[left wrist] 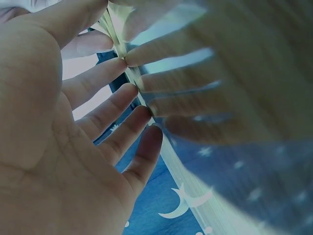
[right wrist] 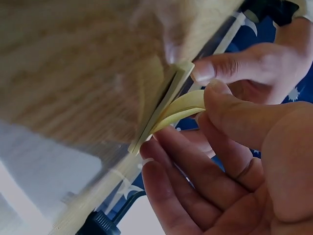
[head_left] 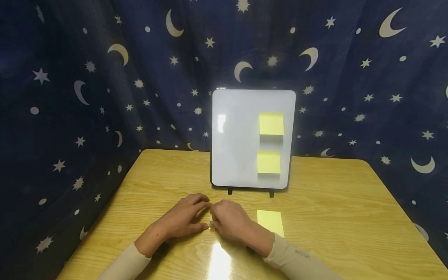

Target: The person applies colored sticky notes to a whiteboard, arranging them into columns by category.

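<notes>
Between the two hands, a small yellow sticky note pad (right wrist: 162,107) lies on the table in front of the whiteboard. My right hand (head_left: 229,219) pinches the top sheet (right wrist: 183,106) between thumb and index finger; the sheet bows up from the pad, one edge still joined to it. My left hand (head_left: 183,217) steadies the pad from the left, thumb at its near end and index finger by its far end. Its other fingers (left wrist: 124,100) spread with tips on the tabletop. From the head view, the right hand covers most of the pad.
A whiteboard (head_left: 236,136) stands on small black feet behind the hands. Two yellow notes, an upper note (head_left: 271,123) and a lower note (head_left: 268,161), stick to its right side. A loose yellow note (head_left: 271,221) lies right of the right hand. A starry curtain (head_left: 157,77) hangs behind the wooden table (head_left: 332,202).
</notes>
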Tool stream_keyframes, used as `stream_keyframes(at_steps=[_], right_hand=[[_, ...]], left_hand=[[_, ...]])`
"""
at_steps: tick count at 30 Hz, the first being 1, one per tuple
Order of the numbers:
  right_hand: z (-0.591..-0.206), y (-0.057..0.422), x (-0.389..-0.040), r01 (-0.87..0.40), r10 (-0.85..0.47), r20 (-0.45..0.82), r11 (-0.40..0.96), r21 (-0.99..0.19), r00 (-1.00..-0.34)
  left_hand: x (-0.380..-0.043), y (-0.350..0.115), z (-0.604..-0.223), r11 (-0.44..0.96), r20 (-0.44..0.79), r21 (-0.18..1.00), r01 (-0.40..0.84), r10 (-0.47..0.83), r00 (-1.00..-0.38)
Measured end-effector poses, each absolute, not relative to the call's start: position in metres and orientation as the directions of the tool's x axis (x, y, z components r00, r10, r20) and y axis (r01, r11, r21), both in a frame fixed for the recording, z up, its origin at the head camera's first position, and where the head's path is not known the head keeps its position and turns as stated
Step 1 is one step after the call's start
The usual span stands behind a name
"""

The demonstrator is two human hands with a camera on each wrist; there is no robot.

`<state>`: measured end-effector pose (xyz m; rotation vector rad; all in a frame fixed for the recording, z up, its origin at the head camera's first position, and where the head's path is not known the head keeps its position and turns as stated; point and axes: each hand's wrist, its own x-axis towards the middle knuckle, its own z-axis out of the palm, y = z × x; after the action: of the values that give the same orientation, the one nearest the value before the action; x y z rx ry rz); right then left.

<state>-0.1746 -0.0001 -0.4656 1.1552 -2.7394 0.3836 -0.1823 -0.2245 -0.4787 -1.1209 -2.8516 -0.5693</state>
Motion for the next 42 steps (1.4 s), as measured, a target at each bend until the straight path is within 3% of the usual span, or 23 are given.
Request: stream_keyframes(at_steps=[9, 22, 34, 42], right_hand=[[-0.463, 0.006, -0.185, -0.631, -0.638, 0.148, 0.647, -0.429, -0.756], [-0.464, 0.012, -0.191, -0.614, -0.625, 0.180, 0.598, -0.515, -0.760], [-0.467, 0.007, -0.191, -0.703, -0.674, 0.229, 0.607, -0.372, -0.703], [-0.473, 0.005, -0.192, -0.747, -0.675, 0.322, 0.582, -0.322, -0.664]], left_hand=[[-0.182, -0.224, -0.478, 0.677, 0.145, 0.340, 0.652, 0.648, -0.748], [-0.183, -0.225, -0.478, 0.683, 0.130, 0.345, 0.644, 0.645, -0.753], [-0.185, -0.229, -0.478, 0.671, 0.134, 0.317, 0.670, 0.668, -0.732], [-0.188, -0.235, -0.474, 0.573, 0.243, 0.279, 0.771, 0.734, -0.634]])
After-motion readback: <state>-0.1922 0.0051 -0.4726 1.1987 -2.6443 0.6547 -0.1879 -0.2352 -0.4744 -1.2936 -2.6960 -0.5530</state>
